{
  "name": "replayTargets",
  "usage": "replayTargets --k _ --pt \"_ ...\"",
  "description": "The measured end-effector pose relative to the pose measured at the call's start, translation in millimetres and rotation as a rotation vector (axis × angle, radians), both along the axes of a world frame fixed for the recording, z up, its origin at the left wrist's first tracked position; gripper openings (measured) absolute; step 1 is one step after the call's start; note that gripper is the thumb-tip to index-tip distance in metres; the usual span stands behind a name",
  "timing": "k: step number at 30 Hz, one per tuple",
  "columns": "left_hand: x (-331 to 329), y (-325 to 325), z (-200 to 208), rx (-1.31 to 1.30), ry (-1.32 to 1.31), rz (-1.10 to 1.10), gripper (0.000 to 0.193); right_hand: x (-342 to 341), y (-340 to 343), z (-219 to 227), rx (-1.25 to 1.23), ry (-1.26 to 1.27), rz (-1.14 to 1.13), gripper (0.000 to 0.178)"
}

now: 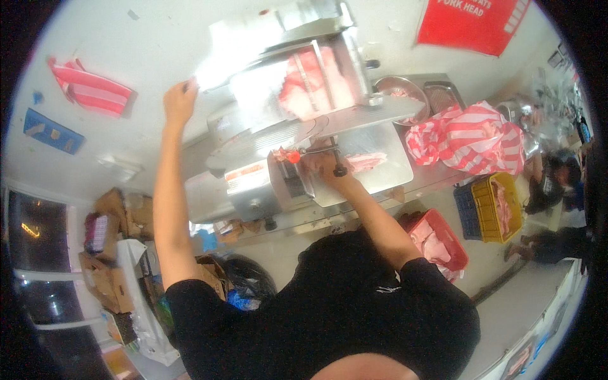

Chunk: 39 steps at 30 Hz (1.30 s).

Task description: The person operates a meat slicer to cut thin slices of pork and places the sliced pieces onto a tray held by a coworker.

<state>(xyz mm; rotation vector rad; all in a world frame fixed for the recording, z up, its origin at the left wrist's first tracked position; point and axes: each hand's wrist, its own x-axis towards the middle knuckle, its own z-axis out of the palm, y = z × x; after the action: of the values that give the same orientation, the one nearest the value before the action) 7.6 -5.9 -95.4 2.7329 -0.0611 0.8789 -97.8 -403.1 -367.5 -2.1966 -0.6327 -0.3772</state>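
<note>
Head view showed a meat slab (342, 88), likely soft, slippery, best gripped by its outer edge; whether left hand (180, 102) or right hand (328, 166) held anything was unclear.

So the outfit is basically a plain black T-shirt (316, 320), short sleeves, fabric dark all over. Well back from the left hand (180, 102) the left sleeve (199, 320) stops in a straight-cut hem, so the whole left forearm (170, 190) is bare, long and slim. Same deal behind the right hand (330, 168): right sleeve (440, 294) ends well short of the grip, with a bare right forearm (380, 221). Only decoration I can spot is a small white squiggly marking (387, 290) behind the right hand, just beside that sleeve, too blurry to make out.
</note>
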Motion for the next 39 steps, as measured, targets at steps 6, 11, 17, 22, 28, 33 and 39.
replayTargets --k 6,11,17,22,28,33,39 --pt "-36 97 -2 -0.044 -0.023 0.1 0.048 -26 -48 96 0.388 0.432 -0.039 0.017" --pt "-46 131 -7 0.015 -0.082 0.094 0.049 -18 -125 73 1.416 0.417 0.157 0.022" --pt "-44 119 0 -0.052 0.049 0.127 0.051 7 -205 22 2.446 0.409 0.382 0.037" --pt "6 5 -2 0.03 0.153 -0.013 0.056 -10 -165 -9 1.202 0.291 -0.219 0.023" --pt "12 -139 38 -0.003 0.332 -0.061 0.063 -25 -132 16 0.154 -0.048 -0.397 0.012" --pt "6 -96 28 -0.017 0.233 -0.083 0.056 -36 -119 47 -0.082 -0.241 -0.549 0.014" --pt "-18 7 10 -0.079 0.129 0.025 0.051 -10 -65 35 0.133 0.095 -0.049 0.043"
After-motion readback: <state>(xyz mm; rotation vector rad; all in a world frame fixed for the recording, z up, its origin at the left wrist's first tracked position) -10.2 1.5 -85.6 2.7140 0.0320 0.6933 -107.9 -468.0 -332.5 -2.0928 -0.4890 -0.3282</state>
